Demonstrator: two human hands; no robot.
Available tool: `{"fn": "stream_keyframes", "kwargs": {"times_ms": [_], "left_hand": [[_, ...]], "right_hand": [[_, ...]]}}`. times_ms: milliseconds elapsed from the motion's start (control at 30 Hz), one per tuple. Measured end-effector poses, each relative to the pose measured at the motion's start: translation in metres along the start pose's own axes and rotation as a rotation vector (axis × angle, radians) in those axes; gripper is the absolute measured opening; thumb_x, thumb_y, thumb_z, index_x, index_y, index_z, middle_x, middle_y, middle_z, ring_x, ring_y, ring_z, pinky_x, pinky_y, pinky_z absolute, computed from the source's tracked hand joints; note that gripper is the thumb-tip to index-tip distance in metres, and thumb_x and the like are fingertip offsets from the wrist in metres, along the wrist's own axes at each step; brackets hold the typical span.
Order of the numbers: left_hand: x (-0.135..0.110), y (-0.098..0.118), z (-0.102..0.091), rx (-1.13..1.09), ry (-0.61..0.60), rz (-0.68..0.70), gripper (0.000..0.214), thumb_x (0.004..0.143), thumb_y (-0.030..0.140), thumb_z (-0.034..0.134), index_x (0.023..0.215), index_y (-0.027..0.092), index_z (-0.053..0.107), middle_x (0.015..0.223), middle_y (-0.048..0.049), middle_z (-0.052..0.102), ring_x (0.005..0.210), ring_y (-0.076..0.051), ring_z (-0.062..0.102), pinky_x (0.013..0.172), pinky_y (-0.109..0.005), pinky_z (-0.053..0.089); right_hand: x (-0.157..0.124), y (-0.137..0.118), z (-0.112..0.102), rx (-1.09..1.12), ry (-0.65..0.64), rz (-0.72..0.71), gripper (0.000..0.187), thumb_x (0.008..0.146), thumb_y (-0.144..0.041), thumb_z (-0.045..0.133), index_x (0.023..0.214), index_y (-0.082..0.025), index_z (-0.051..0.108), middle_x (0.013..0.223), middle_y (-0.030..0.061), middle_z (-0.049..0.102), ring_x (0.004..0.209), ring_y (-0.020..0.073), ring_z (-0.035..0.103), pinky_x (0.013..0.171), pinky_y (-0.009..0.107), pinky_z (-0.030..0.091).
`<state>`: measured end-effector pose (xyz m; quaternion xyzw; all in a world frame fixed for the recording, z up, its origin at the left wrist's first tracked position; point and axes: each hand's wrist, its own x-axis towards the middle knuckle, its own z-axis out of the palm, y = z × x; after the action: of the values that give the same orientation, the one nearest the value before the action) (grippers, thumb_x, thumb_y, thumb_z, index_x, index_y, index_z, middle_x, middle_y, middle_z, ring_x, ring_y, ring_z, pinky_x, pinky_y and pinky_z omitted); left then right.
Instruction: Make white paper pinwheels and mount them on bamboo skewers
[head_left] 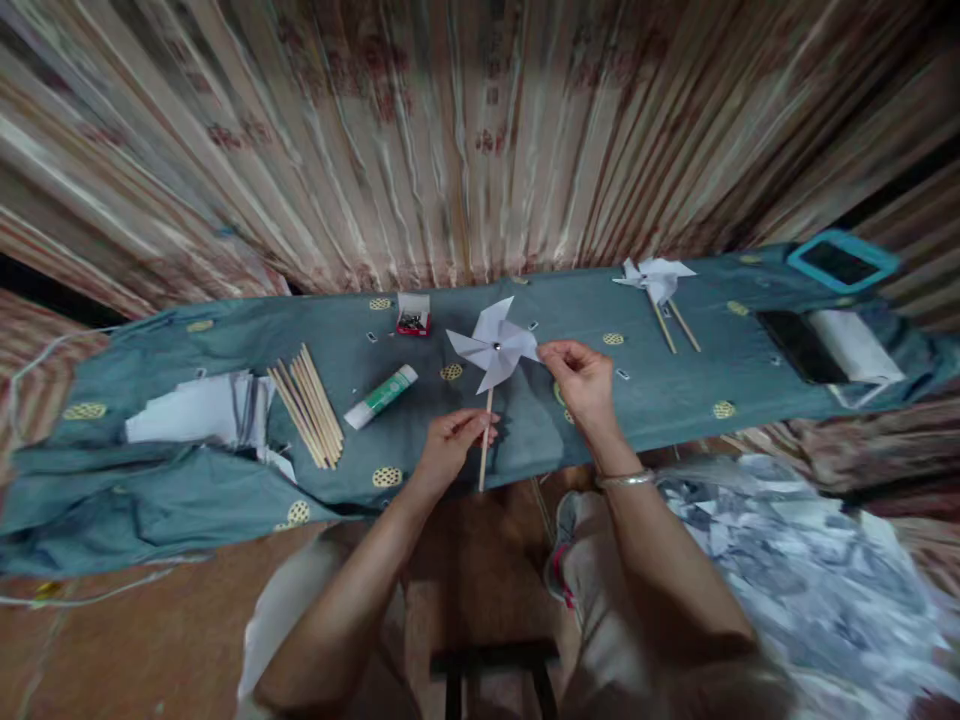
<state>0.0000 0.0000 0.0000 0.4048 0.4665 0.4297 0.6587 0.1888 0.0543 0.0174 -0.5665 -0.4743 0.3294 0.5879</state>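
A white paper pinwheel (495,342) with a shiny pin at its centre is held upright over the middle of the cloth-covered table. Its wooden stick (485,450) is pinched between the fingers of my left hand (456,440). My right hand (581,385), with a bangle at the wrist, has thumb and forefinger closed on the tip of the right blade. Just behind and left of the pinwheel stands a small red box (413,316) of pins with its lid up. A green and white glue stick (381,397) lies left of my left hand.
Several wooden sticks (306,405) and a stack of white paper (199,410) lie at the left. Finished pinwheels (657,278) rest at the back right, near a dark phone (801,346) and a blue-framed object (844,260). Paper scraps (802,570) are heaped at the lower right.
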Motion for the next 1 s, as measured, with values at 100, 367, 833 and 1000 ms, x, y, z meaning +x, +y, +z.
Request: {"fn": "stream_keyframes", "kwargs": {"times_ms": [100,367,833,1000], "left_hand": [[0.002,-0.001,0.000,0.002,0.007,0.026,0.043,0.065,0.056,0.077,0.079,0.015,0.075,0.066,-0.0017,0.067,0.063,-0.011,0.059,0.068,-0.025,0.051],[0.005,-0.004,-0.001,0.015,0.044,0.057,0.038,0.068,0.052,0.075,0.079,0.015,0.075,0.067,-0.0018,0.068,0.062,-0.010,0.058,0.065,-0.023,0.050],[0.008,-0.006,0.000,-0.005,0.087,0.073,0.041,0.063,0.054,0.078,0.077,0.015,0.075,0.064,-0.0019,0.068,0.058,-0.011,0.058,0.062,-0.023,0.050],[0.008,-0.005,0.000,0.011,0.091,0.077,0.042,0.063,0.054,0.078,0.079,0.015,0.076,0.066,-0.0025,0.069,0.059,-0.011,0.059,0.062,-0.023,0.050]], "right_hand": [[-0.003,0.000,0.003,0.028,0.000,0.041,0.027,0.066,-0.043,0.073,0.069,-0.017,0.070,0.061,-0.0017,0.063,0.058,0.0111,0.052,0.062,0.026,0.042],[-0.010,-0.011,0.011,0.119,-0.027,0.142,0.028,0.059,-0.043,0.077,0.063,-0.016,0.069,0.057,-0.0026,0.061,0.053,0.0088,0.046,0.053,0.023,0.036],[-0.019,-0.015,0.015,0.176,-0.107,0.228,0.024,0.058,-0.040,0.076,0.056,-0.018,0.067,0.050,-0.0036,0.056,0.049,0.0079,0.039,0.049,0.023,0.029],[-0.023,-0.015,0.019,0.213,-0.154,0.243,0.027,0.058,-0.042,0.078,0.057,-0.018,0.067,0.055,-0.0020,0.062,0.051,0.0086,0.044,0.050,0.023,0.033]]}}
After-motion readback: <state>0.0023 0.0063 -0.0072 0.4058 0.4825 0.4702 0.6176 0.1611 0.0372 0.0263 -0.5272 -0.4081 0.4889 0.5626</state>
